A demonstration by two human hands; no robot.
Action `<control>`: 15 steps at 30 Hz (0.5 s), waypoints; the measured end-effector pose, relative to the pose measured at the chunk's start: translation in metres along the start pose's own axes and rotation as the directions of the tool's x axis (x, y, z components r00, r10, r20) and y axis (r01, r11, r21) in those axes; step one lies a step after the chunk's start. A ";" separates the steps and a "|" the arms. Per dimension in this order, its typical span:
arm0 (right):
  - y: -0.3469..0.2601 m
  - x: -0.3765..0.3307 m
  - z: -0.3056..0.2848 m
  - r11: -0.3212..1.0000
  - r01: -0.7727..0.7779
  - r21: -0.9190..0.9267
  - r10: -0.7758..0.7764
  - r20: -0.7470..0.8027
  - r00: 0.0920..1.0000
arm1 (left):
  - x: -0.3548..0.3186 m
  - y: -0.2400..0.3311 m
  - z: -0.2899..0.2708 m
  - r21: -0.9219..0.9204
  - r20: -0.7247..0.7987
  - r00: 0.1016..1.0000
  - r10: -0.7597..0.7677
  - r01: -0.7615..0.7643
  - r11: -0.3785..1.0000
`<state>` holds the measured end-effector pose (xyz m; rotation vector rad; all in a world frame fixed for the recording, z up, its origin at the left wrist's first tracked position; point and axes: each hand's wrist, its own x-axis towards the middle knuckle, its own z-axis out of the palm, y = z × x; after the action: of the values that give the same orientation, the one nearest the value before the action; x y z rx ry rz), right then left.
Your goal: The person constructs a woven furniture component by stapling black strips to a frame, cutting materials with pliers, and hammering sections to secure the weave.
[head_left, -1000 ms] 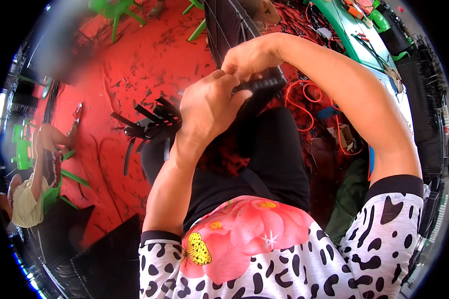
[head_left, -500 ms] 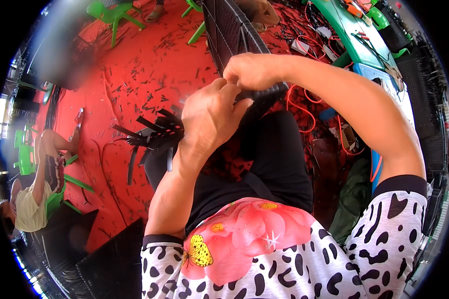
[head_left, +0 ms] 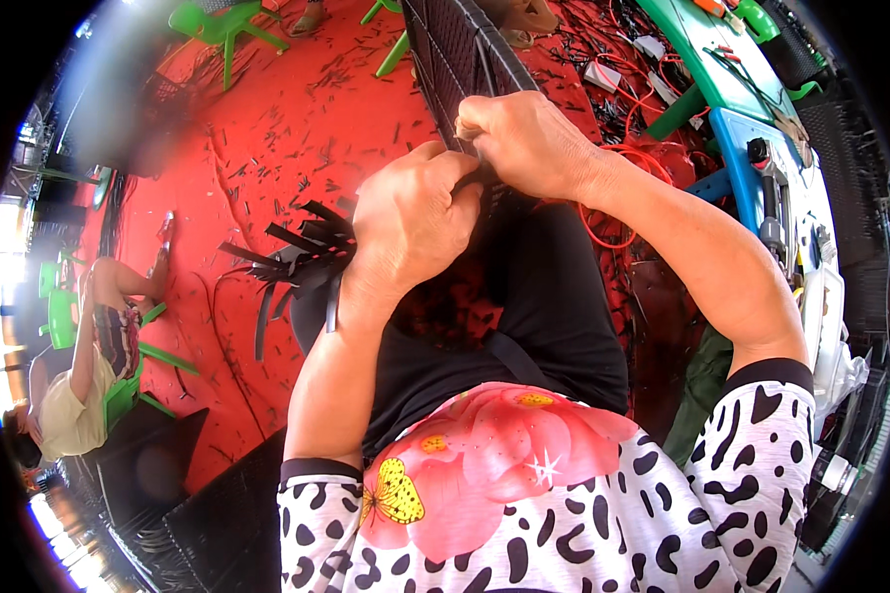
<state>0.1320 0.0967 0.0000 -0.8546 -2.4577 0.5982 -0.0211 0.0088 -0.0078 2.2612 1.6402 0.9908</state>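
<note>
A black woven panel (head_left: 462, 69) with a frame-like edge stands between my knees and stretches away from me. At its near end my left hand (head_left: 405, 212) is closed, thumb and fingers pinching a thin dark strip at the edge. Touching it on the right, my right hand (head_left: 524, 138) is curled closed at the same spot, and its fingertips mostly hide what they grip. A bundle of flat black strips (head_left: 302, 252) sticks out over my left thigh, beside my left wrist; its inner end is hidden.
Black offcuts litter the red floor (head_left: 297, 148). On the right are a green table (head_left: 702, 59) with tools and a blue-edged table (head_left: 737, 148) with a dark tool, plus orange hose (head_left: 603, 232). A seated person (head_left: 74, 395) is at left; a green chair (head_left: 222, 28) stands far off.
My right hand has turned and lifted slightly at the panel edge, and its forearm has swung lower and inward. The left hand stays in nearly the same place. The view has shifted slightly.
</note>
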 end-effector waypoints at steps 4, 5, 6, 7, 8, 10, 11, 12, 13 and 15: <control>0.006 0.005 -0.013 0.995 0.091 0.050 -0.096 0.099 0.990 | 0.004 0.001 -0.002 -0.049 0.058 0.998 -0.009 0.012 0.999; 0.005 0.007 -0.015 0.994 0.091 0.055 -0.096 0.096 0.991 | 0.004 0.001 -0.004 -0.045 0.062 0.998 -0.009 0.012 0.999; 0.004 0.008 -0.017 0.993 0.087 0.074 -0.096 0.132 0.987 | 0.004 0.001 -0.005 -0.045 0.079 0.997 -0.014 0.017 0.999; 0.005 0.010 -0.018 0.992 0.084 0.091 -0.098 0.168 0.981 | 0.004 0.000 -0.006 -0.046 0.095 0.995 -0.018 0.023 0.999; 0.006 0.010 -0.016 0.992 0.085 0.096 -0.100 0.165 0.981 | 0.004 -0.001 -0.006 -0.040 0.098 0.995 -0.019 0.023 0.999; 0.009 0.008 -0.014 0.982 0.133 0.136 -0.148 0.104 0.984 | 0.003 -0.003 -0.006 -0.049 0.090 0.996 -0.006 0.010 0.999; 0.010 0.006 -0.012 0.981 0.131 0.141 -0.146 0.101 0.984 | 0.004 -0.005 -0.006 -0.046 0.095 0.995 -0.007 0.011 0.999; 0.012 0.004 -0.011 0.981 0.131 0.141 -0.140 0.057 0.988 | 0.005 -0.006 -0.006 -0.089 0.112 0.994 0.008 0.002 0.996; 0.012 0.003 -0.008 0.980 0.137 0.146 -0.140 0.013 0.990 | 0.005 -0.007 -0.008 -0.124 0.127 0.992 0.019 -0.003 0.992; 0.012 0.000 -0.006 0.980 0.136 0.148 -0.137 -0.004 0.991 | 0.006 -0.007 -0.008 -0.141 0.145 0.989 -0.005 0.026 0.990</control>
<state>0.1402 0.1067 -0.0013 -0.6215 -2.4182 0.7231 -0.0303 0.0149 -0.0021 2.1686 1.4768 0.8879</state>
